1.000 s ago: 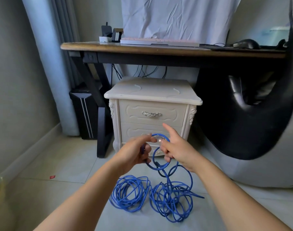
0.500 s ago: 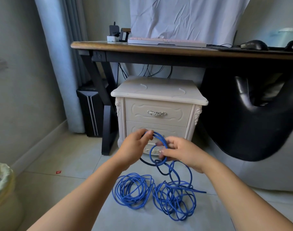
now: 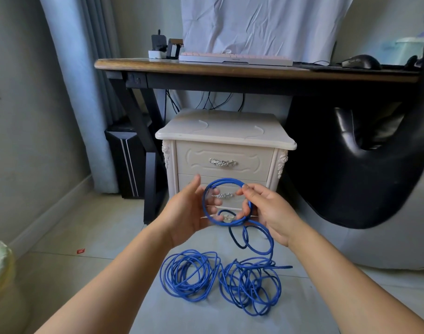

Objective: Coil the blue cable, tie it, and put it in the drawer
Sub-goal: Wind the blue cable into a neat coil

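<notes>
Loop of cable [image 3: 226, 180] held up
Right hand [image 3: 269, 213] pinches it; left hand [image 3: 190, 212], fingers relaxed, touches it; rest on floor [image 3: 97, 227].

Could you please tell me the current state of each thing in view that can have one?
Blue cable, untied; one small loop held up between the hands, the rest in two loose heaps on the floor.
Left hand, open, fingers behind the loop.
Right hand, grips the loop's right side.
Nightstand drawers, closed.
</notes>
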Demonstrator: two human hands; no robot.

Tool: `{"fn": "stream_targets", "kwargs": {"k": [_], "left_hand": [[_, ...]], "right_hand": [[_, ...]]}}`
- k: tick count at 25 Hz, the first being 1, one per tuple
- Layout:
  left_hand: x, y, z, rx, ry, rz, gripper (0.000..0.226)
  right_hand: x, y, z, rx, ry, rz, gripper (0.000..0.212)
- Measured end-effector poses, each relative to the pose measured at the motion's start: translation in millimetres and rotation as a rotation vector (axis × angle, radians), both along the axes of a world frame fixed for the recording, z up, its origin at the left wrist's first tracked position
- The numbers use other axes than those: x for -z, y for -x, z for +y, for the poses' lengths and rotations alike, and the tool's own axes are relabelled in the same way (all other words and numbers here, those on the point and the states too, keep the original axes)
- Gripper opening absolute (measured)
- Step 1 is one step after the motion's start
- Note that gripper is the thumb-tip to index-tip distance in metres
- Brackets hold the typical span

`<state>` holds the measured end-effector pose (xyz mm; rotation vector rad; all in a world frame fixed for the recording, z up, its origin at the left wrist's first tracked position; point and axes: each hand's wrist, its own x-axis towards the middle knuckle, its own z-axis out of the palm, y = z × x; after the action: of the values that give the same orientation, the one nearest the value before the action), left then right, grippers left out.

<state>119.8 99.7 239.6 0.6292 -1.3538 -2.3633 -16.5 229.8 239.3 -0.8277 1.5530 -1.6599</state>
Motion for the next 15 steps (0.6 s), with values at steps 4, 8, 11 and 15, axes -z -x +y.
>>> {"fn": "stream_targets", "kwargs": {"k": [4,8,11,15], "left_hand": [[16,-5,-2,-0.026,0.303,-0.333,0.023],[17,1,23,0.237,0.091,-0.264,0.030],[23,15,33,0.057,-0.148,-0.119,0.025],[22,18,27,-0.083,-0.226,-0.035,0.019]], "right_hand": [[-5,7,5,0.131,0.066,-0.101,0.019],[-4,1,1,0.124,0.102,-0.197,0.018],[-6,-4,-2,0.075,0.161,-0.334,0.016],[-11,-9,0,0.076,0.141,-0.300,0.015]]}}
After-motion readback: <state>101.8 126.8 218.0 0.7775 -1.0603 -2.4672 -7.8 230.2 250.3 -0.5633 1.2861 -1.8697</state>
